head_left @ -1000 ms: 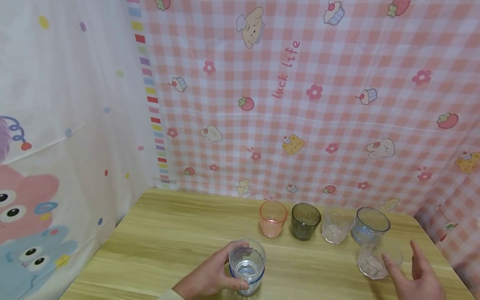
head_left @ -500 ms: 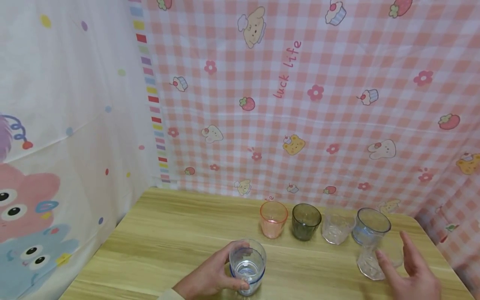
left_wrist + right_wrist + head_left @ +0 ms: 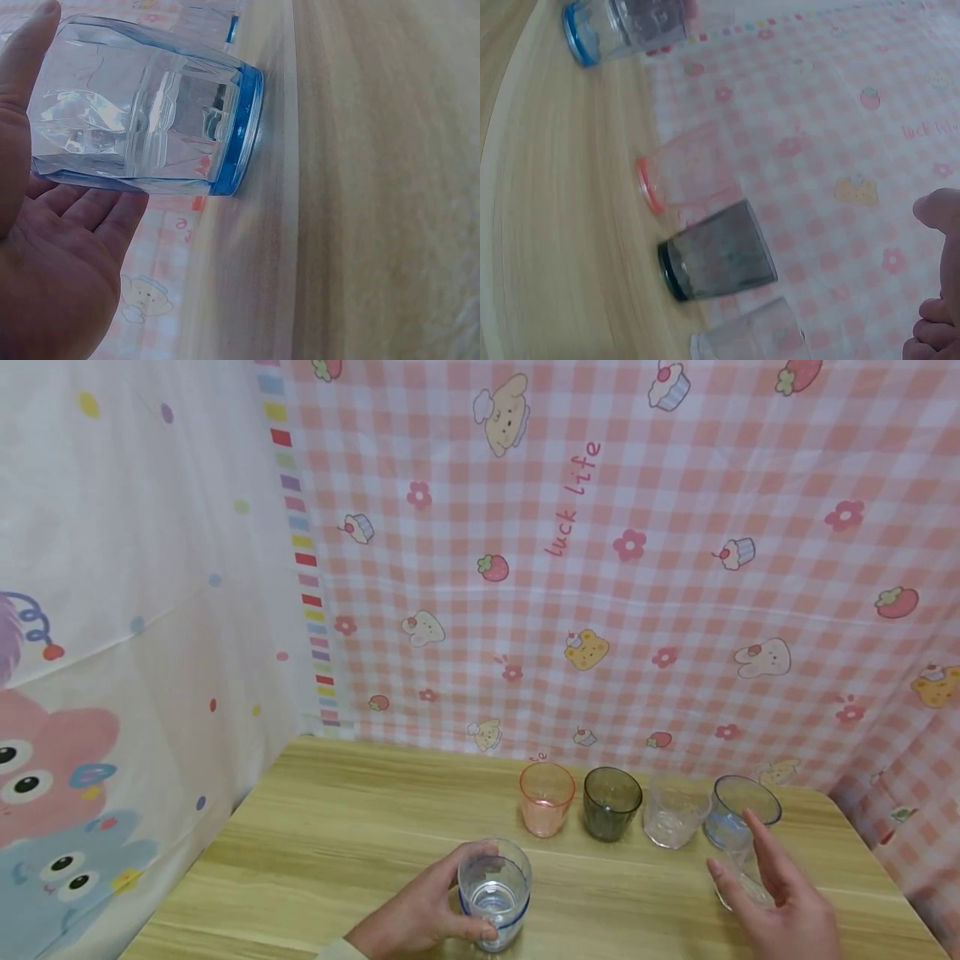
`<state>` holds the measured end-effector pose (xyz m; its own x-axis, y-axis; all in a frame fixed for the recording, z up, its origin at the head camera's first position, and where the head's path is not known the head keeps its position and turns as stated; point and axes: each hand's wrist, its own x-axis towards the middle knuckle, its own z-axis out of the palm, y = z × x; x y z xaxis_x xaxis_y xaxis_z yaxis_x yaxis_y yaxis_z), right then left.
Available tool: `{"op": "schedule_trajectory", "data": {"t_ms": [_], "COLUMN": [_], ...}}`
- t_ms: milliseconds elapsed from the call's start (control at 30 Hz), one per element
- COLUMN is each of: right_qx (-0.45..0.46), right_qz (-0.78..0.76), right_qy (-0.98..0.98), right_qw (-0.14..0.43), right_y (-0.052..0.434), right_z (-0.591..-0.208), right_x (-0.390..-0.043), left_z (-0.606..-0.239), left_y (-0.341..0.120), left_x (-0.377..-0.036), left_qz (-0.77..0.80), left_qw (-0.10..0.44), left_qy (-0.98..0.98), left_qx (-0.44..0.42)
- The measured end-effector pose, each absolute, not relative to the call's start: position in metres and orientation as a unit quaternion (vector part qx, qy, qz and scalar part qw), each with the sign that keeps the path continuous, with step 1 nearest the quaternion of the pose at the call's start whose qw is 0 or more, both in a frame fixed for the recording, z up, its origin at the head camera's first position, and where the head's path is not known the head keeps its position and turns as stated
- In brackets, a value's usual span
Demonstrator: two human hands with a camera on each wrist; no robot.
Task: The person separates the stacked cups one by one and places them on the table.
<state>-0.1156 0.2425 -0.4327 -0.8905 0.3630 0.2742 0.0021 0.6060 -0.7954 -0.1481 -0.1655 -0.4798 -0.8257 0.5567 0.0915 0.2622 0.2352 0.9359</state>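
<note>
Down at the near edge, the left hand (image 3: pixel 416 918) curls round a clear glass with a blue base (image 3: pixel 494 892), thumb on the near side and fingers wrapped behind it; the glass stands upright on the wooden table (image 3: pixel 337 835) with a little water in it. Over on the other side, the right hand (image 3: pixel 780 902) is spread with fingers straight, holding nothing, raised just in front of a clear faceted glass (image 3: pixel 731 881) near the table's right edge, which it partly hides; whether it touches the glass cannot be told. Behind it, along the back of the table, four glasses stand in a row: a pink glass (image 3: pixel 547 797), a dark green glass (image 3: pixel 612 802), a clear patterned glass (image 3: pixel 672 817) and a bluish glass (image 3: pixel 731 814). A pink checked cloth (image 3: pixel 600 568) hangs behind
</note>
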Motion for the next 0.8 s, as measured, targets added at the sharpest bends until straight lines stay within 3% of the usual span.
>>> {"op": "schedule_trajectory", "data": {"t_ms": [233,533,800], "right_qx": [-0.023,0.092,0.122], "right_qz": [0.432,0.445,0.460], "right_qy": [-0.879,-0.859,-0.858], "right_qw": [0.200,0.237,0.193], "right_y": [0.228,0.202,0.176], "right_z": [-0.432,-0.438,-0.439], "right_x": [-0.118,-0.123,-0.121], "left_z": [-0.479,-0.479,-0.479], "left_y": [-0.165,-0.166,-0.166], "left_x": [-0.147,-0.145,-0.146], "left_qz": [0.558,0.557,0.554], "left_qw": [0.137,0.132,0.134], "left_qy": [0.776,0.778,0.780], "left_qx": [0.260,0.259,0.259]}}
